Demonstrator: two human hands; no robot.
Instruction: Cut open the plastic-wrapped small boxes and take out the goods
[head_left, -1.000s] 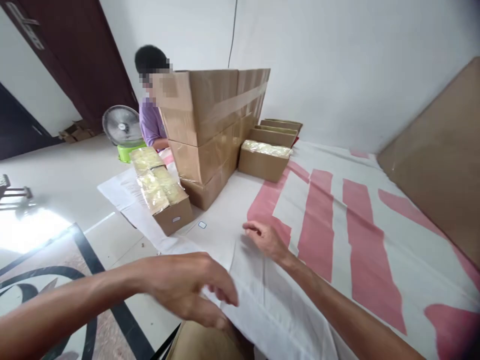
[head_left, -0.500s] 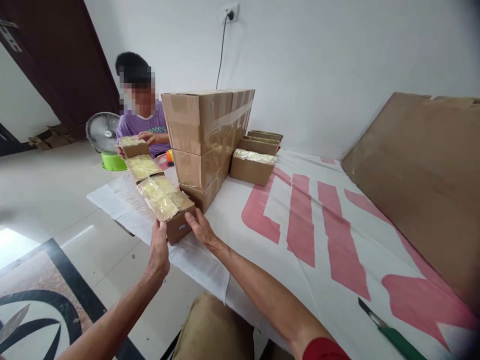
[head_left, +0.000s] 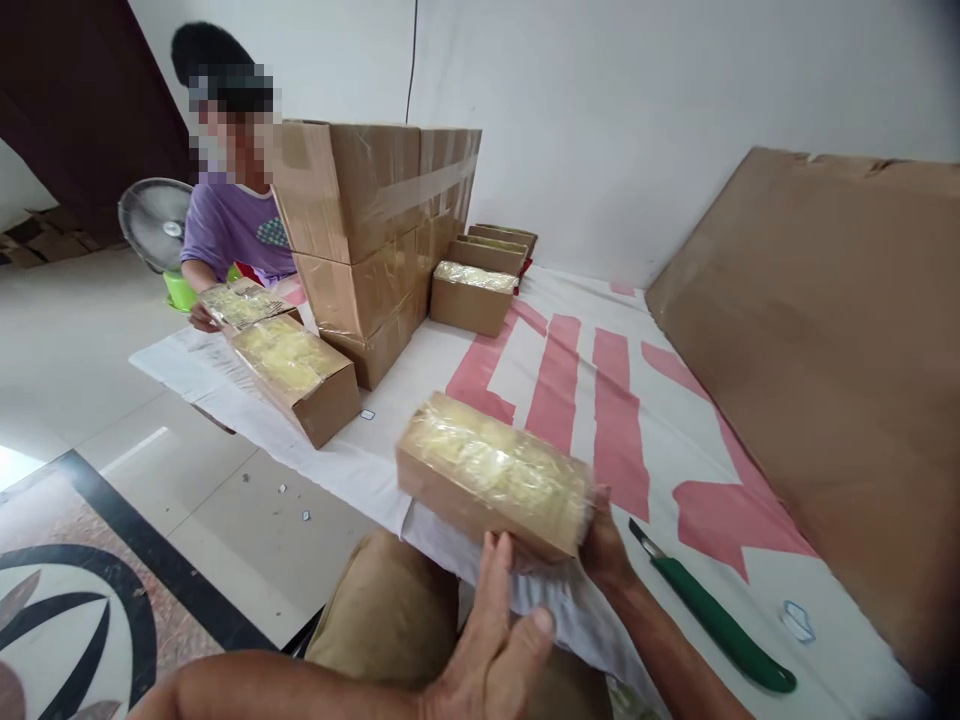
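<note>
Right hand (head_left: 606,540) held film-topped cardboard box (head_left: 459,506) by right end; left hand (head_left: 491,640), fingers straight, thumb wide, touched near side.

It's looking like a makeshift packing workroom: taped cartons (head_left: 375,200) tower over film-topped boxes (head_left: 491,470) on a cloth-covered table (head_left: 585,420), with a green-handled knife (head_left: 724,624) alongside. Down below, glossy floor tiles (head_left: 187,500) and an ornate inlay (head_left: 67,630) suggest perhaps a home.

Khaki trousers (head_left: 379,610) — bare fingers (head_left: 491,585)
</note>
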